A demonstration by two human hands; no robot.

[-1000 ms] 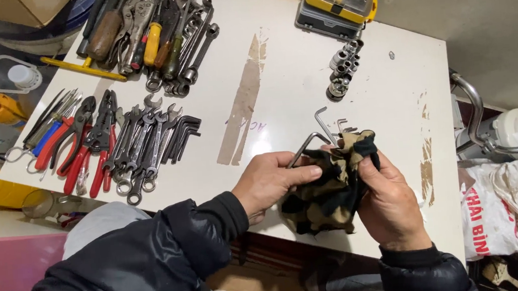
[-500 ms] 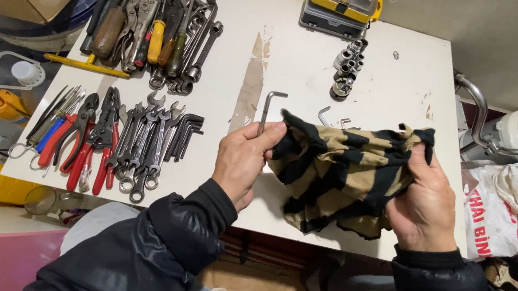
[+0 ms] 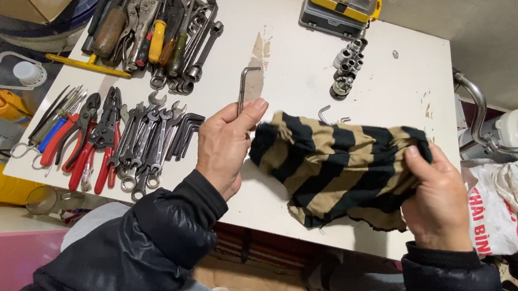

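Pinching the hex key [image 3: 243, 88], left hand [image 3: 225, 145] now sits higher — right hand [image 3: 439, 199] still grips the spread striped cloth [image 3: 340, 164].

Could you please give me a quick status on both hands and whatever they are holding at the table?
Left hand pinches hex key, raised. Right hand grips striped cloth. More hex keys lie just behind the cloth.

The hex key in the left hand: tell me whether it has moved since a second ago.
Yes. The hex key, pinched in the left hand, has moved left, away from the striped cloth toward the row of wrenches on the white table.
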